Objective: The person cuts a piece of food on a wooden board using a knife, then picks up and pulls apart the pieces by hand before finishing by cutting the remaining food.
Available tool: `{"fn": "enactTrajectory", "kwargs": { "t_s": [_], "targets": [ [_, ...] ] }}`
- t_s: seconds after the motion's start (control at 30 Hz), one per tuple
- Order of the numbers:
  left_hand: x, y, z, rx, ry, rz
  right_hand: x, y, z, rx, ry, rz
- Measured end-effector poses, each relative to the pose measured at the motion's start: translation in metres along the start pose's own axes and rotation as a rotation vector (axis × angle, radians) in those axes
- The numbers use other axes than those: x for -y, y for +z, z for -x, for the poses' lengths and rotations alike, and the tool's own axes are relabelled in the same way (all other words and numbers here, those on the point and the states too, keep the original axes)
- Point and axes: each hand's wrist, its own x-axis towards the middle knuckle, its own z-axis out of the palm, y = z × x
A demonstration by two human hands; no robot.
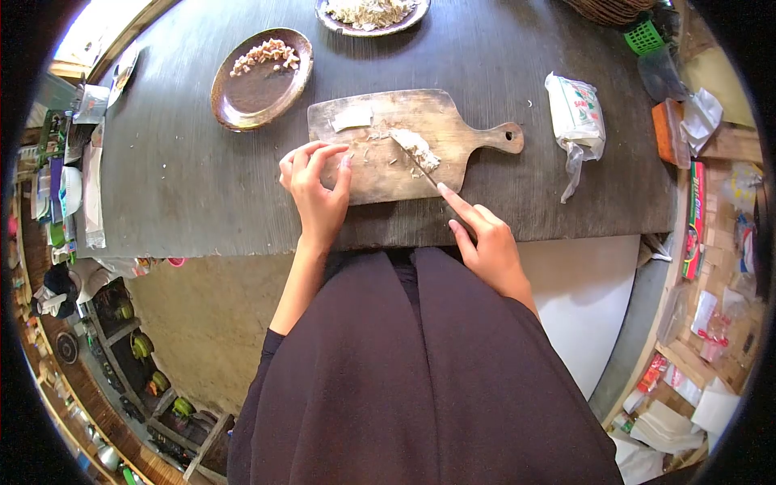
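Note:
A wooden cutting board point(404, 186) with a handle lies on the dark table near its front edge. My right hand point(487, 246) grips a knife point(422, 171), its blade angled over the board beside a small heap of pale shredded food point(418, 149). At the board's left side, my left hand point(318, 187) is raised with its fingers curved and apart, nothing visible in it. A flat white piece point(352, 117) rests on the upper left of the board, and small shreds are scattered around.
Behind the board stands a brown plate point(250, 101) with small chopped pieces point(267, 55). Another plate point(372, 31) holds a pile of pale shreds. To the right lies a white plastic packet point(576, 117). A green basket point(643, 37) and an orange sponge-like block point(671, 133) sit at the right edge.

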Motion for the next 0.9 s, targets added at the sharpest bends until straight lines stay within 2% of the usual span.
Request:
{"fn": "enactTrajectory", "kwargs": {
  "t_s": [0.03,0.1,0.13,0.2,0.23,0.27,0.33,0.47,0.5,0.53,0.6,0.9],
  "targets": [
    [0.001,0.001,-0.002,-0.002,0.002,-0.001,0.002,-0.007,-0.001,-0.002,-0.002,-0.001],
    [0.005,0.004,-0.007,0.011,0.009,-0.005,0.005,-0.025,-0.002,0.175,0.075,-0.14],
    [0.005,0.004,-0.01,0.009,0.011,-0.005,0.002,-0.027,-0.002,0.173,0.073,-0.14],
    [0.002,0.005,-0.018,-0.012,0.008,-0.065,-0.008,-0.031,-0.004,0.09,-0.057,-0.338],
    [0.003,0.007,-0.022,-0.017,0.011,-0.064,-0.014,-0.032,-0.011,0.017,-0.172,-0.302],
    [0.007,0.01,-0.025,0.003,0.026,-0.068,-0.015,-0.033,-0.014,0.016,-0.177,-0.301],
    [0.014,0.015,-0.03,0.013,0.041,-0.076,-0.01,-0.037,-0.021,-0.138,-0.119,-0.16],
    [0.019,0.019,-0.04,0.009,0.077,-0.14,-0.018,-0.03,-0.036,-0.09,0.042,0.09],
    [0.019,0.019,-0.041,0.005,0.109,-0.167,-0.023,-0.024,-0.04,-0.155,-0.026,0.169],
    [0.019,0.018,-0.041,0.002,0.139,-0.195,-0.028,-0.02,-0.043,-0.155,-0.032,0.169],
    [0.018,0.017,-0.042,-0.013,0.148,-0.209,-0.033,-0.015,-0.049,-0.222,-0.173,0.209],
    [0.014,0.014,-0.046,-0.03,0.196,-0.259,-0.022,-0.009,-0.06,-0.256,-0.209,0.254]
  ]
}}
